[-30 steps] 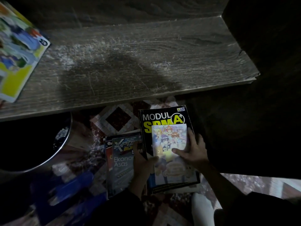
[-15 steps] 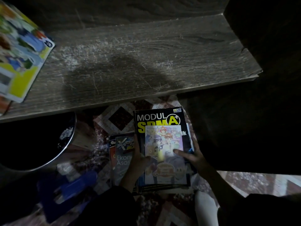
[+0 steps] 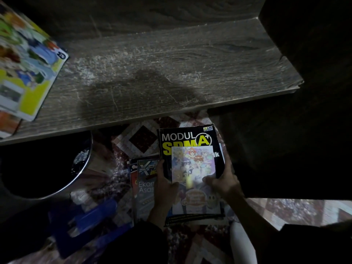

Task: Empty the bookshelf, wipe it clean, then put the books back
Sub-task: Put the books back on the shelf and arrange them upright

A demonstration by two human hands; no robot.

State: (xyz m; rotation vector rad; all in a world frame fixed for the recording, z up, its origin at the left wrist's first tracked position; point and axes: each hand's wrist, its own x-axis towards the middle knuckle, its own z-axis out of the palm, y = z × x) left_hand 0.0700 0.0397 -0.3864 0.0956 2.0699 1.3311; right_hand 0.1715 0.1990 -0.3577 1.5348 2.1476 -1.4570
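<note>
A dusty grey wood-grain shelf board (image 3: pixel 171 73) fills the upper frame, streaked with pale scuffs and crossed by a broad shadow. A dark upright panel (image 3: pixel 308 121) closes its right end. Below the board's front edge, at left, stands a round dark container with a shiny metal rim (image 3: pixel 84 168). A brightly coloured picture book (image 3: pixel 28 69) lies flat on the far left of the shelf, on top of other books there. On the patterned floor covering (image 3: pixel 141 138) in front of the shelf, a person holds a black workbook titled "MODUL SPM A+" (image 3: pixel 186 136) with a smaller cartoon-covered comic (image 3: pixel 192 164) lying on its cover. Just left of it, partly overlapped, lie more books, the top one marked "Ekonomi Asas" (image 3: pixel 144 187), and beyond them a blurred blue object (image 3: pixel 89 216). The left hand (image 3: pixel 165 185) curls around the workbook's left edge. The right hand (image 3: pixel 222 181) wraps its right edge, thumb pressed on the comic. Whether the pair is lifted clear of the floor cannot be told.
</note>
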